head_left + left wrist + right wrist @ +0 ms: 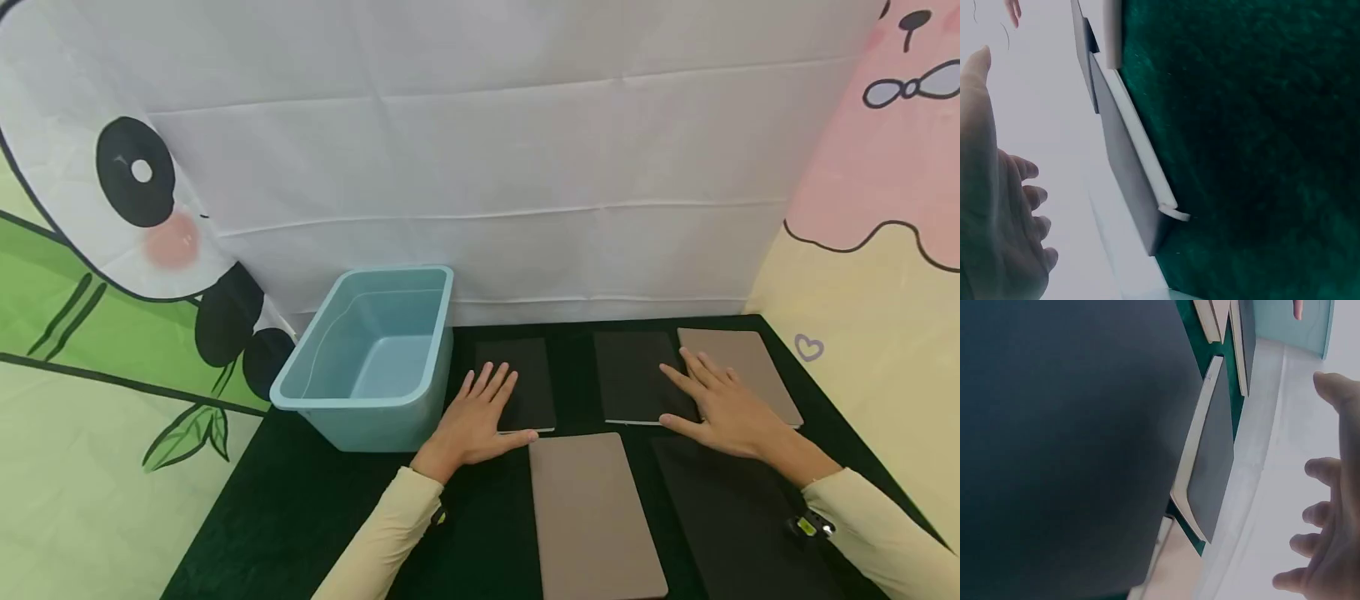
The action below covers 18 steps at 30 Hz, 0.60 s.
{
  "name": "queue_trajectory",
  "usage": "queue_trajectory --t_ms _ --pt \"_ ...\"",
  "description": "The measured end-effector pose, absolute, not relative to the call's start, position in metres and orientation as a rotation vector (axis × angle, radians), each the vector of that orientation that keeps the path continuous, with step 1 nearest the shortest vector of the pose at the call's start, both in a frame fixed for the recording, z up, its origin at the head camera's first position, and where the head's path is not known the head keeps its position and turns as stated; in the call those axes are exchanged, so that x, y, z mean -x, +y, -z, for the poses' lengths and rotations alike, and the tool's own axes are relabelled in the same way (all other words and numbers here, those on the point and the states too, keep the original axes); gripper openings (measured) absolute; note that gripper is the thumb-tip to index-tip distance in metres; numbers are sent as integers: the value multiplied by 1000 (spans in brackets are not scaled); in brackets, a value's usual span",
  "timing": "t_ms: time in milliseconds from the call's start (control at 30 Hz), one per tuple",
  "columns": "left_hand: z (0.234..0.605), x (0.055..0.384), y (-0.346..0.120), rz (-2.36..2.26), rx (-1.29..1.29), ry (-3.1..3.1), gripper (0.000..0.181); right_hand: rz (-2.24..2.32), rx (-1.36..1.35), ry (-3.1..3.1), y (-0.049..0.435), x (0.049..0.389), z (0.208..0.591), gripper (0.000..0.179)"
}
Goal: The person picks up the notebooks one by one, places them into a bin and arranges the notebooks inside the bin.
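My left hand is over the table beside the bin, fingers straight and thumb spread. In the head view it overlaps the edge of a small black notebook; in the left wrist view it stands above that notebook's level. My right hand, also with fingers spread, overlaps a second black notebook and a beige notebook at the back right. Another beige notebook lies in front, between the hands. Under the right forearm is a larger black notebook, partly hidden. Neither hand holds anything.
A light blue plastic bin stands at the back left of the table, with nothing seen inside. Dark green cloth covers the table. Behind it hangs a white curtain with printed cartoon animals.
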<state>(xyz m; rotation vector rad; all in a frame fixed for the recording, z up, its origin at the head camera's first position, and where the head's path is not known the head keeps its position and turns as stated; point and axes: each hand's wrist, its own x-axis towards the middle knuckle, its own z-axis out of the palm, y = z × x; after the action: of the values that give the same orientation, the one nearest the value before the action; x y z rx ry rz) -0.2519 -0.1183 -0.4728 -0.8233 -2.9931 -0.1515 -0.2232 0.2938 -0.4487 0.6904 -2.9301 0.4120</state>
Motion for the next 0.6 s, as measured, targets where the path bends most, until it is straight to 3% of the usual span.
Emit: queue_trajectory --t_ms 367,600 --pt "439 220 -130 224 1062 -3000 101 -427 -694 -2940 318 169 416 87" --pt "409 198 -144 289 1134 -3001 100 -391 -606 -2898 329 130 421 90"
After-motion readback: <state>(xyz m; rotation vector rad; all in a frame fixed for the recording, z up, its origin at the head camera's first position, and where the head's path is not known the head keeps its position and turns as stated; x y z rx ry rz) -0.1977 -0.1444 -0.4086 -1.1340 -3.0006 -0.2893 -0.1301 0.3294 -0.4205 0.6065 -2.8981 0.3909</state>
